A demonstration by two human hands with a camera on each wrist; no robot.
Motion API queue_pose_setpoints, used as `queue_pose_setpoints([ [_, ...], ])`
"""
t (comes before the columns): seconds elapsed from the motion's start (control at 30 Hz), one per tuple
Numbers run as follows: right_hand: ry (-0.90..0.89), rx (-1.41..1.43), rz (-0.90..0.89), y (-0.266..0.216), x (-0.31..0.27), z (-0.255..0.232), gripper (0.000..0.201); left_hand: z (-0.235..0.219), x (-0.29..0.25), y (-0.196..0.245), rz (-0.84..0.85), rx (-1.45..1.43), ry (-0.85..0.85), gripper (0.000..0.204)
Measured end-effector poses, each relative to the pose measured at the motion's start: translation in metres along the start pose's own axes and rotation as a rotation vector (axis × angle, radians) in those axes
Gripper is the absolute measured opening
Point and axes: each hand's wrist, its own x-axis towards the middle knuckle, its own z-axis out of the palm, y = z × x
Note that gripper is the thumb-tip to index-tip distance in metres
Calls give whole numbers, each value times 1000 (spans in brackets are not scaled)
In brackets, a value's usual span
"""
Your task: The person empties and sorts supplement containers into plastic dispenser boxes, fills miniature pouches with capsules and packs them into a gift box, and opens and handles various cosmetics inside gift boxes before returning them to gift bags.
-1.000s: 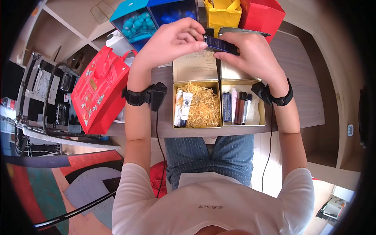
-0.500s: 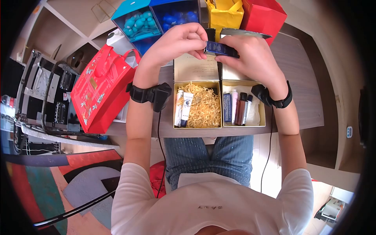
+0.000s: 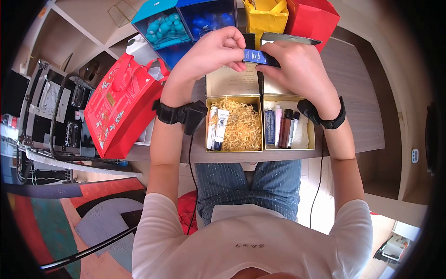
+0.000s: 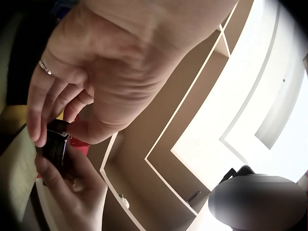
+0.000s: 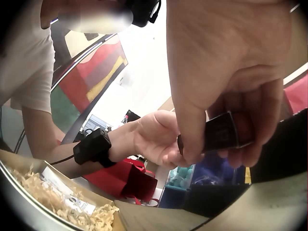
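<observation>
My right hand grips a small narrow dark-blue carton above the raised lids of two gift boxes. At the carton's left end, my left hand pinches with thumb and fingers; the left wrist view shows the thumb at that end's edge. Below is the left gift box, which holds straw-coloured shredded filler and two tubes. In the right gift box lie a blue packet, a pink tube and dark brown bottles on white paper.
A red floral gift bag leans at the left. Behind the hands stand turquoise and blue display boxes, a yellow bag and a red bag. Thin cables hang from both wrist cameras.
My left hand has shifted slightly, its fingers closing in at the carton's end. The carton has turned a little, so a brighter blue face shows. The gift boxes stay in place.
</observation>
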Motion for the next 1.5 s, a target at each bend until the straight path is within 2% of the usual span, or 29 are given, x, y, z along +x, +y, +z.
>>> queue_pose_setpoints([
  [0.17, 9, 51, 3, -1, 0, -3, 29, 8, 3, -6, 29, 36, 57, 14],
  [0.67, 36, 127, 48, 7, 0, -6, 30, -4, 5, -5, 82, 1, 20, 16],
  [0.83, 33, 128, 39, 8, 0, -6, 31, -6, 1, 1, 66, -157, -15, 19],
  [0.9, -18, 143, 101, 6, 0, -8, 32, -7, 0, 1, 77, -155, -22, 19],
  [1.0, 32, 125, 59, 8, 1, -6, 31, -8, -1, 1, 92, -152, -32, 20],
  [1.5, -3, 119, 86, 6, 1, -8, 29, -11, 1, -2, 86, -201, -36, 22],
])
